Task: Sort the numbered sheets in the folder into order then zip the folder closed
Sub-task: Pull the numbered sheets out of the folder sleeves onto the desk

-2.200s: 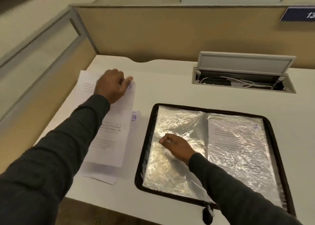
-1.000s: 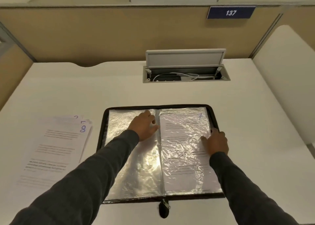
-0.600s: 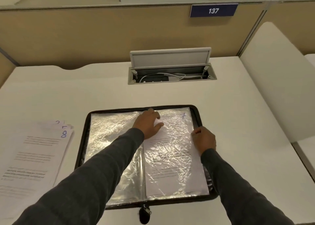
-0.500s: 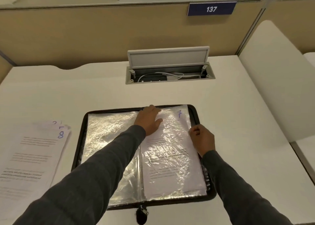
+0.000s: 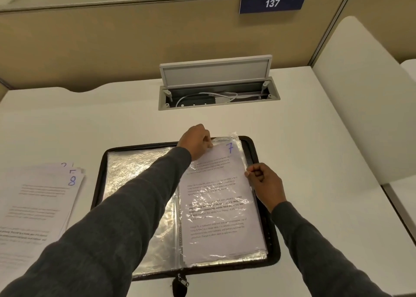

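The black zip folder [image 5: 99,184] lies open on the white desk, with shiny plastic sleeves inside. In its right half lies the sheet numbered 7 [image 5: 216,195], partly in a clear sleeve. My left hand [image 5: 197,142] pinches the top left corner of that sheet, at the sleeve's opening. My right hand [image 5: 264,182] pinches the right edge of the sleeve, about a third of the way down. The left sleeve [image 5: 135,173] looks empty. The zip pull [image 5: 181,284] hangs at the folder's near edge.
A stack of loose numbered sheets [image 5: 38,202], with 8 on top, lies on the desk left of the folder. An open cable box [image 5: 218,94] with a raised lid sits behind it. A beige partition rises at the back, and a white panel [image 5: 351,98] stands to the right.
My left hand left the loose stack and came to the folder's spine, then to the top of sheet 7. Sheet 7 has slid up, its top now past the folder's far edge.
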Action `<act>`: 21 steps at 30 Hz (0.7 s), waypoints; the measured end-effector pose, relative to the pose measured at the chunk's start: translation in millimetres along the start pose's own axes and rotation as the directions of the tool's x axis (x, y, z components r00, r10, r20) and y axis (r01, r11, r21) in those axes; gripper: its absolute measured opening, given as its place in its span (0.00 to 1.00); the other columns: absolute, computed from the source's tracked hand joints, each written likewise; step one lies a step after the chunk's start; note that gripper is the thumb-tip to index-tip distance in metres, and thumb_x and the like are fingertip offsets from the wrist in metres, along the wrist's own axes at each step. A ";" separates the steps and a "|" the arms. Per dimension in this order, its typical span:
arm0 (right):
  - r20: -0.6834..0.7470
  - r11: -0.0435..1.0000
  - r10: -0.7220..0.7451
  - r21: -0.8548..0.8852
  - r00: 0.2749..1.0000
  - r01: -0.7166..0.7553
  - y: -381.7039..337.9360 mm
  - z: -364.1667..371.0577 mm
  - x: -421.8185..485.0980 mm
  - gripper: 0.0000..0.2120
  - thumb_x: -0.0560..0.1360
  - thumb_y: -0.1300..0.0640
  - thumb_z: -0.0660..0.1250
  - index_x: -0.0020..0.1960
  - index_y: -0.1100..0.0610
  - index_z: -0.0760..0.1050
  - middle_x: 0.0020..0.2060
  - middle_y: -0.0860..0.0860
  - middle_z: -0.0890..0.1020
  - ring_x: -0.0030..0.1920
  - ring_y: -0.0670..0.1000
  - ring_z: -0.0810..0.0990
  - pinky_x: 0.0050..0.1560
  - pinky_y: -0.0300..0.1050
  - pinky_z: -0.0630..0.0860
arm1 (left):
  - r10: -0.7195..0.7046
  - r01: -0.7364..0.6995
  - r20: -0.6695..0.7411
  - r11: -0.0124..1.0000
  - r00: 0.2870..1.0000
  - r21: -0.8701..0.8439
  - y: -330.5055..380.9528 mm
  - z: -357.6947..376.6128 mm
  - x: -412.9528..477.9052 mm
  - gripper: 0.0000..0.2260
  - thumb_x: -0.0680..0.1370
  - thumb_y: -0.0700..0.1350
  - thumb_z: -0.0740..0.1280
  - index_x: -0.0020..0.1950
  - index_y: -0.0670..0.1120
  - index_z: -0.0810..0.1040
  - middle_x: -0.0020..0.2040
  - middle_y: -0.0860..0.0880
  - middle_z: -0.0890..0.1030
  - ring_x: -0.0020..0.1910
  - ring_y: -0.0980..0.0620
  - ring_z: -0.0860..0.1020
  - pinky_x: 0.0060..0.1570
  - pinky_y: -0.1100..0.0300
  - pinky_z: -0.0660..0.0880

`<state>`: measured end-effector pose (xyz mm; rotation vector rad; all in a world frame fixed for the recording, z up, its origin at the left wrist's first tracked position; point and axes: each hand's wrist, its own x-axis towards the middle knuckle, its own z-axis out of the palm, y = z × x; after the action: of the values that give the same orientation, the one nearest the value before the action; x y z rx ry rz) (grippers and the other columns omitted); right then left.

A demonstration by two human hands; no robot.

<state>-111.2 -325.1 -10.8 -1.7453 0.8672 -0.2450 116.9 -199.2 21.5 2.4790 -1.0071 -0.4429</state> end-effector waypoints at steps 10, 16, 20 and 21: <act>0.011 0.998 -0.008 -0.062 1.000 0.009 -4.4 9.5 9.3 0.01 0.78 0.55 0.71 0.49 0.52 0.81 0.40 0.46 0.83 0.40 0.45 0.80 0.43 0.35 0.75 | -0.051 0.054 0.024 0.989 0.998 -0.134 -5.7 -3.6 -10.5 0.06 0.78 0.41 0.63 0.48 0.50 0.79 0.43 0.51 0.82 0.45 0.49 0.79 0.50 0.52 0.77; 0.003 0.998 0.002 -0.055 1.000 -0.002 -6.2 11.0 9.9 0.02 0.79 0.55 0.70 0.49 0.53 0.81 0.41 0.46 0.83 0.41 0.46 0.81 0.44 0.37 0.77 | -0.029 0.040 0.079 0.990 0.996 -0.138 -4.4 -8.2 -14.5 0.09 0.81 0.49 0.61 0.48 0.45 0.75 0.44 0.46 0.81 0.43 0.45 0.78 0.45 0.52 0.74; 0.004 0.999 0.002 -0.037 1.000 -0.002 -6.6 11.0 7.9 0.03 0.79 0.56 0.69 0.50 0.54 0.81 0.41 0.46 0.83 0.41 0.46 0.81 0.43 0.36 0.76 | -0.041 0.059 0.100 0.982 0.994 -0.177 -0.8 -11.7 -15.5 0.17 0.83 0.47 0.58 0.41 0.39 0.79 0.46 0.42 0.78 0.47 0.44 0.77 0.50 0.49 0.73; 0.006 0.999 0.005 -0.035 1.000 -0.004 -6.4 11.3 7.5 0.03 0.79 0.56 0.69 0.50 0.54 0.80 0.42 0.46 0.83 0.42 0.47 0.81 0.43 0.36 0.76 | -0.053 0.073 0.100 0.977 0.994 -0.201 -1.0 -13.1 -14.9 0.17 0.82 0.45 0.58 0.42 0.39 0.81 0.48 0.43 0.77 0.50 0.45 0.77 0.54 0.50 0.72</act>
<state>-96.8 -320.8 -11.1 -1.7753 0.8756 -0.2227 113.0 -184.4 34.1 2.3285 -0.8722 -0.6554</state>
